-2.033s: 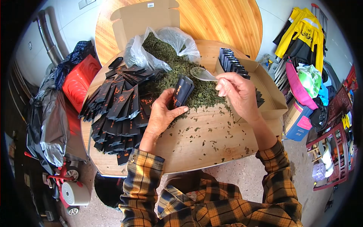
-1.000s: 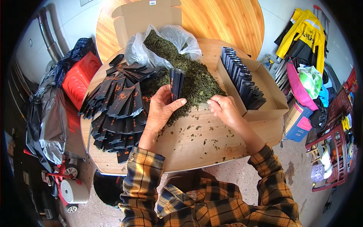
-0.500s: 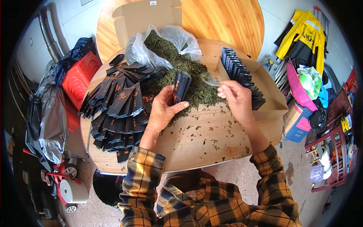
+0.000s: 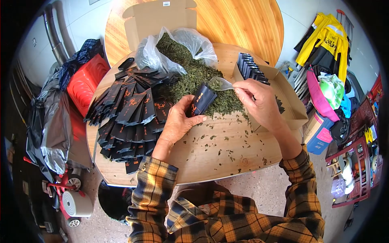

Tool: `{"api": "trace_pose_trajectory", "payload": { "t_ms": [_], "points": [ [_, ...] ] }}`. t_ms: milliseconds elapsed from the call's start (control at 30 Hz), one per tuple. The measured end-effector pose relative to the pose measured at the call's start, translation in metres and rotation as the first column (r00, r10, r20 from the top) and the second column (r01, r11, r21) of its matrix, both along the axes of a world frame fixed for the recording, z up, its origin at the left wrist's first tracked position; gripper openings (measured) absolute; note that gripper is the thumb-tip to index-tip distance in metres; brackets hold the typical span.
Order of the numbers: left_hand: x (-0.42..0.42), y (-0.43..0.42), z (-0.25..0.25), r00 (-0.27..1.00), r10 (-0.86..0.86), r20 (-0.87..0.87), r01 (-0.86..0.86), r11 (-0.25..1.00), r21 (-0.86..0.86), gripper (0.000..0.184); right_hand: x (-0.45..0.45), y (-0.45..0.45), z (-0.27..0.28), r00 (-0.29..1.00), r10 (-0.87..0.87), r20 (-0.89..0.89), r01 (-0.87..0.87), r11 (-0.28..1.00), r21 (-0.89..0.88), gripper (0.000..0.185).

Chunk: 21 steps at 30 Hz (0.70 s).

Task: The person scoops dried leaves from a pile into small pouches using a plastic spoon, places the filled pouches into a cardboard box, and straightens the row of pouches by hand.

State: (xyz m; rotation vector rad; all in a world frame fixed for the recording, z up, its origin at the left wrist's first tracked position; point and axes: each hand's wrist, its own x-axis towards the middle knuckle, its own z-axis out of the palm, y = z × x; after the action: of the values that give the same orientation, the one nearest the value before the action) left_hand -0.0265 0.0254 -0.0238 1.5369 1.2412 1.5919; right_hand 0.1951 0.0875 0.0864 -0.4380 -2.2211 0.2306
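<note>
My left hand (image 4: 181, 120) is closed around a black pouch (image 4: 203, 99) with orange print, its open mouth tilted up and to the right. A clear plastic scoop (image 4: 221, 84) is pinched in my right hand (image 4: 259, 99); dried leaves lie in its bowl, right at the pouch's mouth. Behind and beneath both is a heap of dried green leaves (image 4: 190, 69), spilling from a clear plastic bag (image 4: 152, 52). To the left, many flat black pouches (image 4: 131, 109) lie fanned in overlapping piles.
A cardboard box (image 4: 289, 93) on the right holds a row of upright black pouches (image 4: 249, 67). Loose leaf bits are scattered over the wooden table (image 4: 202, 162). A red plastic stool (image 4: 87, 83) stands left, and a black bucket (image 4: 113, 200) sits on the floor below.
My right hand has brought the scoop up from the heap, now carrying leaves, to the pouch's mouth. The pouch in my left hand has tilted rightward towards it.
</note>
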Motion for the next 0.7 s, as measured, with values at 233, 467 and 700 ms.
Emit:
{"api": "trace_pose_trajectory", "payload": {
  "t_ms": [233,467,700],
  "points": [
    [0.000,-0.002,0.003,1.000,0.007,-0.020,-0.007,1.000,-0.014,0.065,-0.008,-0.008,0.010,0.985,0.000,0.175,-0.070,0.918,0.390,0.020],
    [-0.001,-0.001,0.002,0.999,-0.021,0.027,0.022,0.999,-0.045,0.067,-0.007,-0.010,0.007,0.990,-0.061,0.127,-0.013,0.859,0.512,0.022],
    [0.004,-0.013,0.026,0.928,-0.160,0.336,0.183,0.982,-0.040,0.055,0.022,0.004,-0.035,0.976,-0.069,0.208,0.122,0.959,-0.257,0.010]
  ]
}}
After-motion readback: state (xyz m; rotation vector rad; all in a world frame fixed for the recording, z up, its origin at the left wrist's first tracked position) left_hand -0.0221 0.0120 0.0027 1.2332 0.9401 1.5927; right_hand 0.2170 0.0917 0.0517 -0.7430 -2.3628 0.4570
